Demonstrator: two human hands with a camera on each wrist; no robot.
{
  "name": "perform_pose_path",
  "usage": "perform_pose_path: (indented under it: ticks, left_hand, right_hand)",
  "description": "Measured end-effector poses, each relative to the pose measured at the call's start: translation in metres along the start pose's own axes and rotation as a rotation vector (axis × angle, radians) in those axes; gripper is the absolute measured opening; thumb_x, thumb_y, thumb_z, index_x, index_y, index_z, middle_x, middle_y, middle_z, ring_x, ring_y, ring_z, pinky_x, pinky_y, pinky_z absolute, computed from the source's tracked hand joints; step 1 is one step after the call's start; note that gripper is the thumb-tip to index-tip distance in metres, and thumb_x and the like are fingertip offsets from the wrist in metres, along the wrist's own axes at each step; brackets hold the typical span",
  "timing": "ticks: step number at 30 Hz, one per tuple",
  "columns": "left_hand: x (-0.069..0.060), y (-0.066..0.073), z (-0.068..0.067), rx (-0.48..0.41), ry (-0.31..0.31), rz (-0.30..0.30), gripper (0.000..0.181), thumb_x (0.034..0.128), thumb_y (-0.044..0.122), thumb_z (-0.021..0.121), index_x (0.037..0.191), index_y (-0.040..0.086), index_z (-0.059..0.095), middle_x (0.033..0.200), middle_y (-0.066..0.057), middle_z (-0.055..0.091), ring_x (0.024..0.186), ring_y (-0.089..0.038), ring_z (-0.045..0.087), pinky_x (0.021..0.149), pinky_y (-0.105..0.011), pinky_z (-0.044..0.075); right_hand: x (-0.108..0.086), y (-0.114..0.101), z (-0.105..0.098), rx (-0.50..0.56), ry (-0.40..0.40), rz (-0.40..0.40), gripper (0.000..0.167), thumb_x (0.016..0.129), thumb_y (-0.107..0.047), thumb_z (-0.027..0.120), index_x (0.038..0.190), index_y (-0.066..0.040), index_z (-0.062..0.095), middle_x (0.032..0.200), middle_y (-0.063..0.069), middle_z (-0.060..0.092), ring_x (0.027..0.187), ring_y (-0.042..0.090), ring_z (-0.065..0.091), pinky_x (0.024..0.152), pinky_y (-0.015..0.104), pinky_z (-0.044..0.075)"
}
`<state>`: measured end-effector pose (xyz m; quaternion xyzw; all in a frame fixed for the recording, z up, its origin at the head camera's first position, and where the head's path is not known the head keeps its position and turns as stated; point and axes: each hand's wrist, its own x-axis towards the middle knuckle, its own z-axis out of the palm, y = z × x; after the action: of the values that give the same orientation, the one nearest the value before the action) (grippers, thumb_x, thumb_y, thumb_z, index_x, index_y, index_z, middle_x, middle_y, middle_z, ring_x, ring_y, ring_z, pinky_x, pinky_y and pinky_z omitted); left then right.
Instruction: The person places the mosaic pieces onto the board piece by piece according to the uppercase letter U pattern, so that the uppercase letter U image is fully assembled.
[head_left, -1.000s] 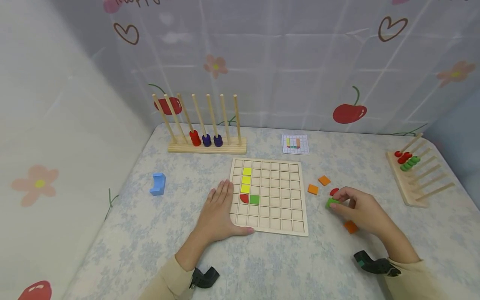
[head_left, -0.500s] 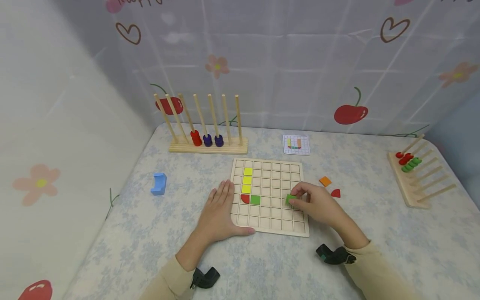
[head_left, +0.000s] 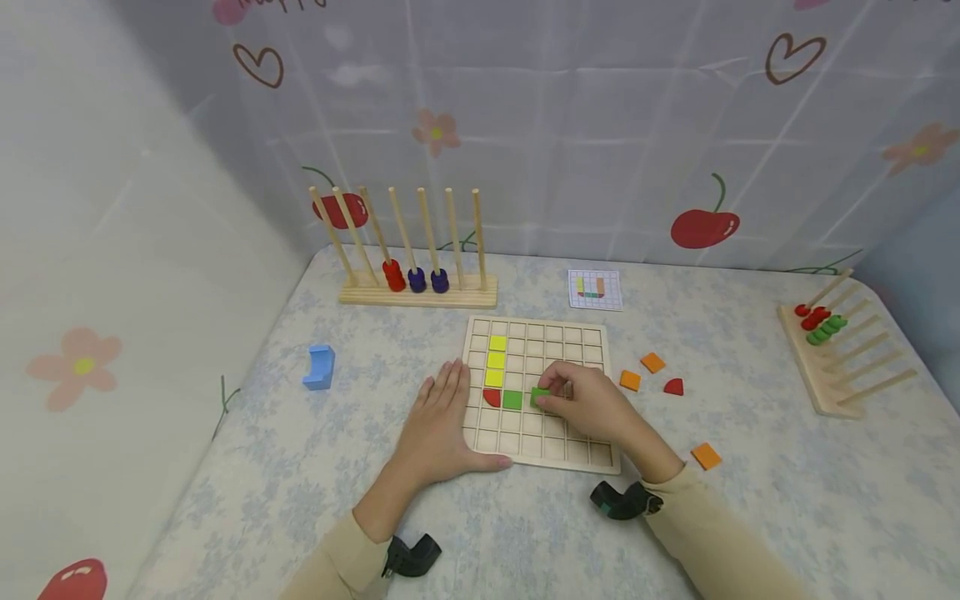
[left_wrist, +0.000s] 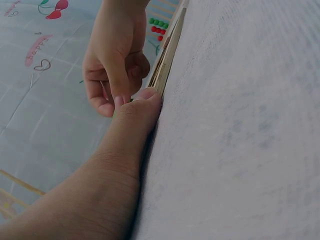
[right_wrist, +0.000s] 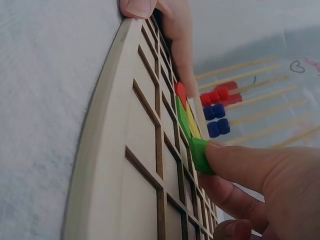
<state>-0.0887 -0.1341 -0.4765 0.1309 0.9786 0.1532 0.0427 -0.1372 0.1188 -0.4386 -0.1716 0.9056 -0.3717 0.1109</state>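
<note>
- Centre: wooden grid board (head_left: 553, 351) holds five tiles (head_left: 496, 360).
- Right hand (head_left: 588, 402) pinches second green tile (head_left: 536, 397); left hand (head_left: 438, 429) lies straight-fingered.
- Right of centre: three orange tiles (head_left: 653, 362), red quarter-circle (head_left: 674, 387) unplaced.

The head view faces forward and down; close, low wrist views share the board's edge (right_wrist: 102, 145).

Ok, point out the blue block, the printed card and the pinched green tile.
Blue block (head_left: 322, 367), head view: middle of its body.
Printed card (head_left: 595, 290), head view: middle of its face.
Pinched green tile (right_wrist: 201, 156), right wrist view: middle of its exposed face.
</note>
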Motion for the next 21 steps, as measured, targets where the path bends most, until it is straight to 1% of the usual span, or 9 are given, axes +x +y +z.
perform_pose_path:
  ticks: [4, 10, 18, 21]
  left_hand:
    - [0.0003, 0.0002, -0.0003, 0.008, 0.001, 0.002, 0.146, 0.0564, 0.1, 0.05, 0.16, 0.007, 0.004, 0.169, -0.007, 0.002, 0.156, -0.02, -0.002, 0.127, -0.044, 0.006]
    - [0.0002, 0.0002, 0.0002, 0.01, -0.002, 0.001, 0.146, 0.0562, 0.1, 0.049, 0.16, 0.007, 0.003, 0.169, -0.007, 0.002, 0.156, -0.02, -0.003, 0.127, -0.044, 0.006]
    - [0.0005, -0.0007, 0.0008, 0.021, -0.008, -0.003, 0.146, 0.0566, 0.1, 0.049, 0.159, 0.008, 0.002, 0.169, -0.007, 0.002, 0.156, -0.02, -0.002, 0.127, -0.045, 0.007]
    - [0.0004, -0.0005, 0.0005, 0.017, -0.01, -0.002, 0.146, 0.0567, 0.1, 0.049, 0.159, 0.008, 0.002, 0.169, -0.007, 0.002, 0.156, -0.02, -0.002, 0.127, -0.045, 0.007]
  right_hand:
    - [0.0021, -0.0032, 0.004, -0.003, 0.006, -0.006, 0.012, 0.089, -0.029, 0.075, 0.094, -0.024, 0.065, 0.084, -0.008, 0.065, 0.068, 0.013, 0.055, 0.063, 0.028, 0.047]
    - [0.0026, -0.0068, 0.007, -0.025, 0.01, -0.013, 0.012, 0.089, -0.029, 0.075, 0.093, -0.024, 0.066, 0.085, -0.007, 0.063, 0.071, 0.013, 0.054, 0.065, 0.029, 0.047]
    - [0.0015, -0.0049, 0.0099, -0.066, 0.012, -0.022, 0.011, 0.088, -0.029, 0.076, 0.094, -0.024, 0.07, 0.095, -0.008, 0.063, 0.082, 0.011, 0.056, 0.075, 0.03, 0.048]
    - [0.0006, -0.0044, 0.0108, -0.074, 0.01, -0.029, 0.01, 0.088, -0.029, 0.076, 0.095, -0.024, 0.071, 0.096, -0.009, 0.063, 0.083, 0.009, 0.057, 0.076, 0.031, 0.049]
